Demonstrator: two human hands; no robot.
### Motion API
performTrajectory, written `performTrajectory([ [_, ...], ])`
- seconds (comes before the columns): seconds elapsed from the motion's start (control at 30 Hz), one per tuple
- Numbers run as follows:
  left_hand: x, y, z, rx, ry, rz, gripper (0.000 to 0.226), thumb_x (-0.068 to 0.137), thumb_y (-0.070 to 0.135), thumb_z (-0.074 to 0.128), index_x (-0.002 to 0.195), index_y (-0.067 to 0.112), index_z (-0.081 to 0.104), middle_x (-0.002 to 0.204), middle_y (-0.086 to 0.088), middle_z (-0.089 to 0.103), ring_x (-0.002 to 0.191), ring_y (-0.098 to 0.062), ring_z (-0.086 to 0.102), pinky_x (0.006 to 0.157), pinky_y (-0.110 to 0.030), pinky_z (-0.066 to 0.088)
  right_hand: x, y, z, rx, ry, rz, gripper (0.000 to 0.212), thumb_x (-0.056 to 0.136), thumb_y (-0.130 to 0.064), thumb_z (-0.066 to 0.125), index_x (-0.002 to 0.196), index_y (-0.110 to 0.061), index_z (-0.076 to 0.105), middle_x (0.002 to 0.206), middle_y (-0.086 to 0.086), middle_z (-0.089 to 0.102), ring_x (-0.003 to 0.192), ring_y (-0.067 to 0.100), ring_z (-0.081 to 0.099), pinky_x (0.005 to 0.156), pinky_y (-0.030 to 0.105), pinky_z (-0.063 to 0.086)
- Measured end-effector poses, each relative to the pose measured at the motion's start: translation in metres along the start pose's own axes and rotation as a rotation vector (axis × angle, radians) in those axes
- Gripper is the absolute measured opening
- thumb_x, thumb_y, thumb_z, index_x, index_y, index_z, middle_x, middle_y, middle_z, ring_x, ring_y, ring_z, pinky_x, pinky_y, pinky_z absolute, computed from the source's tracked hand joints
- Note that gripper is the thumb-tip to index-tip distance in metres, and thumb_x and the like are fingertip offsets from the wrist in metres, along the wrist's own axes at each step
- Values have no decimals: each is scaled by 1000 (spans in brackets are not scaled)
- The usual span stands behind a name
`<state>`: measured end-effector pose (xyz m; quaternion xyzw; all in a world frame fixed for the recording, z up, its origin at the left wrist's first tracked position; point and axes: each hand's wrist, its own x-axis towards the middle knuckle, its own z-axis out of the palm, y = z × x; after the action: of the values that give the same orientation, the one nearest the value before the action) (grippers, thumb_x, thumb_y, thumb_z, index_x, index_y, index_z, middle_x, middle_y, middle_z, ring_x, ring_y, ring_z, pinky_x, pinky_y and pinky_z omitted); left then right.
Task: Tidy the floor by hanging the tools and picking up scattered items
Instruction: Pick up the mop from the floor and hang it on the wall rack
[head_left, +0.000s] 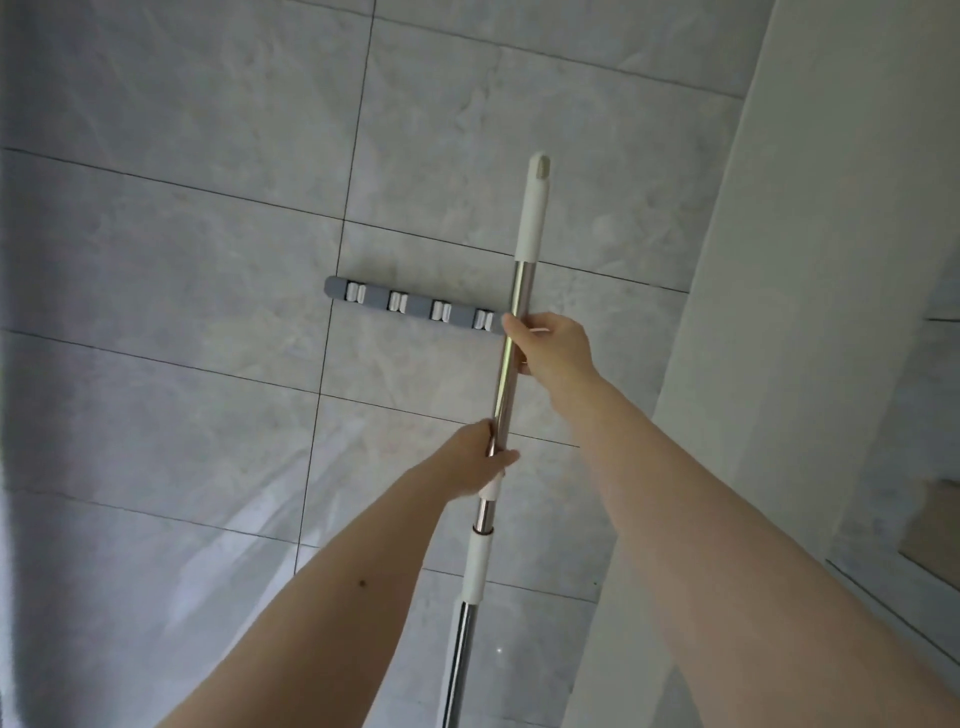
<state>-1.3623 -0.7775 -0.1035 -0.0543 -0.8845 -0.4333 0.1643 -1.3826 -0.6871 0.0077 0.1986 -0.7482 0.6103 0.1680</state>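
A long steel tool handle (511, 322) with a white top cap and a white collar lower down stands almost upright in front of the tiled wall. My right hand (553, 348) grips the pole at the height of a grey wall rack (415, 306), right at the rack's right end. My left hand (475, 460) grips the same pole lower, just above the white collar. The rack carries several white clips, all without tools; its right end is hidden behind the pole and my right hand. The tool's head is out of view below.
Grey marbled wall tiles (208, 234) fill the view. A white door frame or pillar (779, 312) rises on the right, close to the rack's end. Beyond it at the far right edge a strip of floor or step shows.
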Motion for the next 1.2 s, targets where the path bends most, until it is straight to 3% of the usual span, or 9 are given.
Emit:
performTrajectory([
  [0.13, 36, -6, -6, 32, -45, 8, 17, 95, 25, 54, 95, 10, 46, 84, -3, 57, 82, -23, 67, 53, -24, 47, 35, 1, 2, -10, 33, -13, 26, 85, -21, 70, 98, 1, 66, 66, 2, 58, 61, 16, 59, 79, 40, 60],
  [0.23, 56, -14, -10, 119, -47, 1, 27, 96, 25, 51, 112, 3, 50, 89, -7, 57, 81, -25, 66, 50, -21, 47, 57, 3, 10, -87, 59, -38, 24, 85, -22, 69, 94, 0, 66, 71, 7, 64, 68, 23, 64, 80, 40, 60],
  [0.43, 91, -27, -14, 233, -21, -21, 39, 100, 29, 42, 123, -2, 45, 118, -21, 61, 106, -33, 63, 92, -41, 51, 90, 16, 27, -219, 148, -74, 23, 84, -23, 69, 88, -1, 73, 86, 21, 74, 85, 35, 72, 83, 49, 57],
  [0.53, 104, -33, -16, 271, -15, -38, 39, 101, 31, 38, 122, -1, 46, 114, -20, 62, 103, -32, 64, 87, -38, 51, 103, 22, 31, -307, 155, -96, 24, 84, -27, 67, 89, -5, 76, 88, 16, 75, 82, 30, 70, 79, 40, 57],
  [0.63, 116, -38, -21, 259, 13, -35, 35, 101, 30, 38, 118, 0, 45, 101, -16, 62, 90, -31, 62, 77, -37, 48, 116, 24, 34, -318, 140, -117, 23, 83, -28, 68, 88, -7, 75, 88, 12, 76, 69, 18, 62, 68, 26, 47],
  [0.87, 142, -35, -35, 273, 27, -98, 28, 100, 26, 44, 116, 4, 41, 70, 2, 49, 60, -11, 49, 56, -22, 40, 149, 18, 39, -341, 91, -135, 21, 81, -28, 70, 90, -8, 74, 93, 10, 75, 88, 24, 69, 85, 38, 56],
  [0.97, 153, -31, -35, 223, 31, -131, 26, 99, 20, 45, 119, 3, 41, 70, 6, 47, 57, -8, 47, 51, -18, 36, 160, 19, 40, -356, 91, -143, 21, 81, -29, 70, 90, -10, 74, 93, 8, 75, 84, 21, 68, 80, 34, 55],
  [1.07, 160, -32, -34, 245, 25, -162, 28, 98, 18, 48, 120, 2, 40, 71, 6, 47, 62, -11, 50, 54, -18, 39, 169, 20, 39, -382, 39, -149, 21, 82, -28, 70, 88, -8, 73, 93, 9, 74, 82, 21, 65, 75, 31, 51],
  [1.2, 167, -37, -35, 314, 25, -194, 37, 99, 20, 47, 127, -4, 39, 92, -9, 56, 88, -25, 63, 70, -28, 50, 178, 19, 38, -418, -39, -139, 16, 82, -22, 72, 80, -6, 73, 86, 12, 70, 78, 20, 60, 79, 33, 51],
])
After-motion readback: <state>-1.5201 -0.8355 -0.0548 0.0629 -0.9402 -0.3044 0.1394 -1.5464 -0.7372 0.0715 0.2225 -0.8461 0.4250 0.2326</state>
